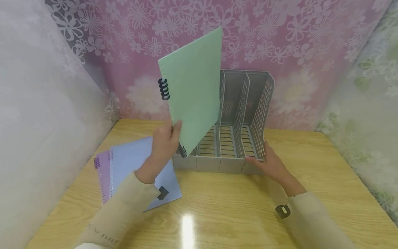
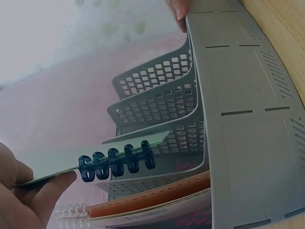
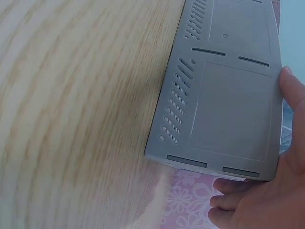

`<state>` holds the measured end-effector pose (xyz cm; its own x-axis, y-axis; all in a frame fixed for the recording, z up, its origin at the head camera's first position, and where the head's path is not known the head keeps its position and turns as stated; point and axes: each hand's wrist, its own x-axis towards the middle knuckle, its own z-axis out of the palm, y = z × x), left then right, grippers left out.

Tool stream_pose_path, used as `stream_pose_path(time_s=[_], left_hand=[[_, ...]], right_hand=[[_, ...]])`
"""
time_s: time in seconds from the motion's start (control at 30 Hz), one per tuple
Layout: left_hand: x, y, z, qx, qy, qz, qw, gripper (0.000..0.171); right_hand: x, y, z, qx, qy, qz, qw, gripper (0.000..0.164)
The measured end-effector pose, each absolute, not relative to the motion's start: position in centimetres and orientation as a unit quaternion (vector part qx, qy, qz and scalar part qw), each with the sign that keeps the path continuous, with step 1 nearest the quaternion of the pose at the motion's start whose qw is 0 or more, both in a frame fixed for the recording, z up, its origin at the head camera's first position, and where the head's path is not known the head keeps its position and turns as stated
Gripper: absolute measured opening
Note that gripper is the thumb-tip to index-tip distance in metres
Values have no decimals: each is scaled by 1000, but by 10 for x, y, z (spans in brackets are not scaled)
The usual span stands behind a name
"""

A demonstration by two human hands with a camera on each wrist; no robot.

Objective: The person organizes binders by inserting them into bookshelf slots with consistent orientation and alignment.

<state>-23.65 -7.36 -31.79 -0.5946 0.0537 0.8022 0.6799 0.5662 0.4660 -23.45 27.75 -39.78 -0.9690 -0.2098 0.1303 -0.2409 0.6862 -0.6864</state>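
My left hand (image 1: 164, 141) pinches a light green notebook (image 1: 196, 93) by its lower bound edge, thumb on the cover. The notebook stands tilted, with dark ring binding (image 2: 116, 161) along its left side. Its lower part is over the left compartments of a grey mesh file organizer (image 1: 207, 164); in the left wrist view its bound corner is between two dividers. My right hand (image 1: 275, 166) grips the organizer's front right corner, thumb on the front rim and fingers along the outer side. An orange notebook (image 2: 157, 193) with clear rings stands in an end compartment beside a whitish one.
Left of the organizer a blue notebook (image 1: 130, 152) lies on a purple notebook (image 1: 104, 173) on the wooden table (image 1: 224, 214). My left forearm passes over them. A pink floral cloth (image 1: 130, 58) hangs right behind the organizer, with pale cloths at both sides.
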Motion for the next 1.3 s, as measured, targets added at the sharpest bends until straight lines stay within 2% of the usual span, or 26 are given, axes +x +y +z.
stream_pose_path(time_s=[0.23,0.4,0.53,0.83,1.3], left_hand=[[-238,-66,-314,-222,-798,-396,396,24],[-235,-58,-311,-246,-786,-381,420,29],[-233,-56,-307,-242,-788,-371,428,27],[-237,-54,-300,-211,-814,-331,428,19],[-253,-23,-309,-178,-831,-341,401,13]], right_hand=[[-232,277,-397,114,-918,380,14,92],[-226,279,-397,79,-932,354,-13,101],[-225,281,-397,63,-940,335,-28,103],[-229,279,-395,55,-942,329,-34,106],[-228,279,-396,59,-940,335,-27,104]])
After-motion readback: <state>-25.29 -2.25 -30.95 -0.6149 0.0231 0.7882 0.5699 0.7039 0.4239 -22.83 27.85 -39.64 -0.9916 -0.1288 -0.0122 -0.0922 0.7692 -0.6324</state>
